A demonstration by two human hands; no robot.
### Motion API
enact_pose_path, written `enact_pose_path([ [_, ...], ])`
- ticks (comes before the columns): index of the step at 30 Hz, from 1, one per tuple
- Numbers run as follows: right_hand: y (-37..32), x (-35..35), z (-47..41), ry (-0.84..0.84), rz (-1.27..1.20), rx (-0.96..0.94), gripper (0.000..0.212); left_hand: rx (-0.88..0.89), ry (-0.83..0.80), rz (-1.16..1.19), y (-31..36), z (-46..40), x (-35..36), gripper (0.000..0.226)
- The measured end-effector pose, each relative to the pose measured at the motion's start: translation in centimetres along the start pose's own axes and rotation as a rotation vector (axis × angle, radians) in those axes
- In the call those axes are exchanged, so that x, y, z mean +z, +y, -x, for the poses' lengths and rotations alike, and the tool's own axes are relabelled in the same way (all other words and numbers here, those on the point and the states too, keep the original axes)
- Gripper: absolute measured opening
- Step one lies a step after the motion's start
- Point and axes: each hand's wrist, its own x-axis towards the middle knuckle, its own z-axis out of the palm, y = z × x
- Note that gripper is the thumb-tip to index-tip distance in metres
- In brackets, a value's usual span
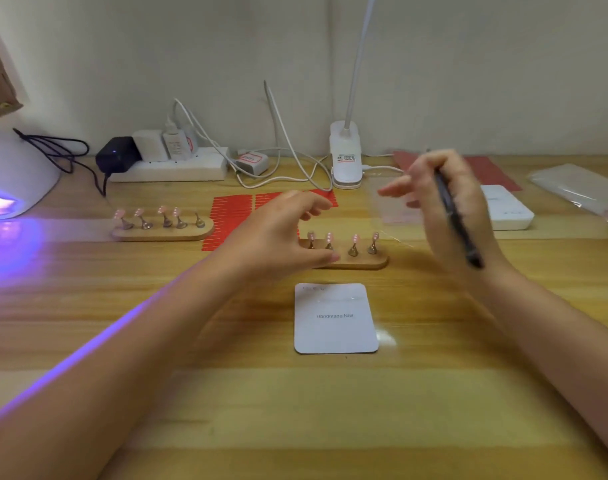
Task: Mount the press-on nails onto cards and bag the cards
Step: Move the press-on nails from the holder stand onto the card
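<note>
A white card [335, 318] printed "Handmade Nail" lies flat in the middle of the wooden table. Just beyond it stands a wooden holder [359, 262] with several pink press-on nails [354, 239] on metal stands. A second such holder [162, 232] sits further left. My left hand [278, 233] hovers at the left end of the near holder, fingers loosely curved, holding nothing. My right hand [444, 206] is raised to the right of that holder, blurred, and grips a dark pen-like tool [456, 220]. A red sheet of adhesive strips [233, 216] lies behind my left hand.
A UV nail lamp [15, 178] glows purple at the far left. A power strip [170, 166] with plugs and cables and a white clip lamp [345, 157] stand along the wall. A white box [507, 207], red sheets [486, 169] and clear bags [579, 188] lie at the right.
</note>
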Motion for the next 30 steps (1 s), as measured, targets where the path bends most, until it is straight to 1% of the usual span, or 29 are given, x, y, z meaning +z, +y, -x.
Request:
enact_pose_path([
  [1,-0.4,-0.3,-0.4,0.056,-0.052,0.024,0.022,0.024,-0.007,-0.031,0.5,-0.3,0.4,0.057],
  [3,-0.9,-1.1,-1.1,0.093,-0.156,0.105,0.04,0.047,-0.018,-0.067,1.3,-0.9,1.1,0.053],
  [5,-0.7,-1.5,-1.0,0.055,-0.145,0.188,0.054,0.042,-0.04,-0.08,2.0,-1.6,1.8,0.049],
  [6,-0.5,-1.7,-0.8,0.031,-0.12,0.221,0.056,0.032,-0.051,-0.09,2.2,-1.9,2.2,0.046],
  [7,-0.3,-1.8,-0.3,0.018,-0.105,0.243,0.053,0.021,-0.056,-0.097,2.4,-2.1,2.5,0.043],
  [9,0.2,-1.9,1.0,0.022,-0.084,0.226,0.039,0.009,-0.047,-0.099,2.5,-2.6,2.9,0.036],
  [12,0.8,-2.1,2.7,0.016,0.044,0.106,0.01,0.016,-0.025,-0.087,2.5,-3.0,3.4,0.026],
  [13,1.0,-2.1,3.0,0.019,0.086,0.069,0.006,0.021,-0.018,-0.086,2.5,-3.1,3.5,0.022],
  [15,1.3,-2.1,3.4,0.029,0.148,0.002,0.019,0.026,-0.012,-0.078,2.5,-3.3,3.8,0.015],
  [17,1.3,-2.0,3.4,0.014,0.165,-0.003,0.028,0.014,-0.011,-0.058,2.6,-3.4,3.9,0.01],
  [19,1.3,-1.9,3.5,0.005,0.127,0.035,0.024,-0.002,-0.008,-0.036,2.6,-3.5,3.9,0.007],
  [25,1.6,-1.9,3.7,-0.021,0.047,0.098,0.021,-0.029,0.0,-0.025,2.6,-3.6,4.1,0.014],
  [28,1.5,-1.8,3.7,-0.029,0.044,0.081,0.015,-0.027,0.012,-0.038,2.6,-3.5,4.1,0.015],
  [30,1.5,-1.8,3.7,-0.042,0.056,0.023,0.011,-0.023,0.019,-0.058,2.7,-3.5,4.1,0.015],
])
